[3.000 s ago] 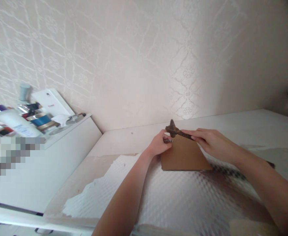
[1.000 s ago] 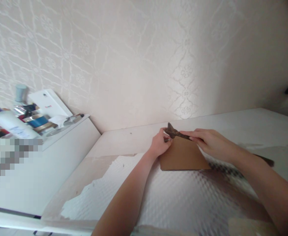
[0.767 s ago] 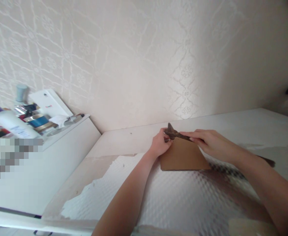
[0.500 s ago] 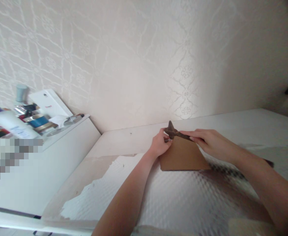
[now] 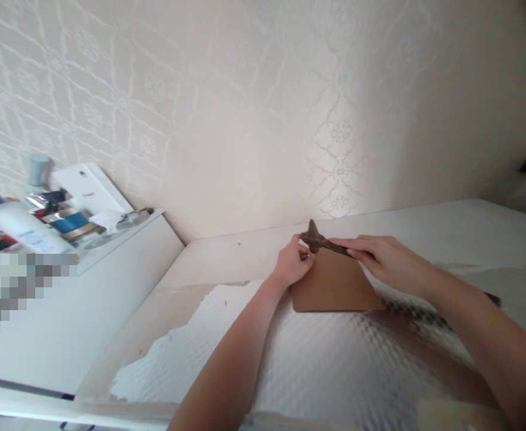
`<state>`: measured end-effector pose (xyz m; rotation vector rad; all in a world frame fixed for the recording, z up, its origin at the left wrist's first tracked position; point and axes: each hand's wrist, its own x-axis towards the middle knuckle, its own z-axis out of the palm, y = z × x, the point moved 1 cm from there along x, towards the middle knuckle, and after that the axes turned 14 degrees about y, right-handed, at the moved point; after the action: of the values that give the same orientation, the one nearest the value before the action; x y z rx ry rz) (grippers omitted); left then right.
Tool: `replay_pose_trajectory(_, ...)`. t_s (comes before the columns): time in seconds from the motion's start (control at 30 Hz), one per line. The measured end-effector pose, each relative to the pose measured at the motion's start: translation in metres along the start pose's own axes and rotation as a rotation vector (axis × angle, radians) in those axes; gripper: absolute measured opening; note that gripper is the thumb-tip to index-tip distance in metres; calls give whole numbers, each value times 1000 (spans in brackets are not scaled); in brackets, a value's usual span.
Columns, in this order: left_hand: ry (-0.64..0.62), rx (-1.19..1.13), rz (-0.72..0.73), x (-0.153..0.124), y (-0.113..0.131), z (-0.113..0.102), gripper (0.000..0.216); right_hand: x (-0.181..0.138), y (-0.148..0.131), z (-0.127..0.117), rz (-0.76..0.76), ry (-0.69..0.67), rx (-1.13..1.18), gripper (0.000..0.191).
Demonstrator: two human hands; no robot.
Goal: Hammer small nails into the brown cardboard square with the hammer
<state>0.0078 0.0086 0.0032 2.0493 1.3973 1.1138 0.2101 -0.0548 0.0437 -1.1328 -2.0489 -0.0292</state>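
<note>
A dark brown, rusty-looking hammer with a pointed head is held above a piece of brown cardboard. My right hand grips its handle from the right, thumb and fingers pressed together. At the head's left side my left hand is closed, its fingertips against the metal. A small dark piece shows between the left thumb and fingers; whether it belongs to the hammer I cannot tell. Small dark crumbs lie on the cardboard just below the head.
The cardboard lies on a worn white table covered partly by shiny, textured silvery sheeting. A white cabinet at left carries a white box, tape rolls and bottles. A patterned wall rises behind. A dark object is partly hidden by my right forearm.
Almost nothing differs. The hammer's head has shifted very slightly, and a few more crumbs seem to show on the cardboard; both hands keep their places.
</note>
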Motion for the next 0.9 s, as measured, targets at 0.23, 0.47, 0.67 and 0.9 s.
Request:
replay_pose_trajectory(0.23, 1, -6, 0, 0, -1, 0, 37, 0, 0, 1, 7, 31, 36, 45)
replay_pose_trajectory(0.47, -1, 9, 6, -1, 1, -1, 38, 0, 1, 1, 12, 15, 16, 45)
replay_pose_trajectory(0.67, 1, 7, 3, -1, 2, -2, 40, 0, 1, 2, 21, 25, 78, 44)
replay_pose_trajectory(0.9, -9, 6, -7, -1, 3, -2, 41, -1, 3, 4, 42, 18, 95, 44)
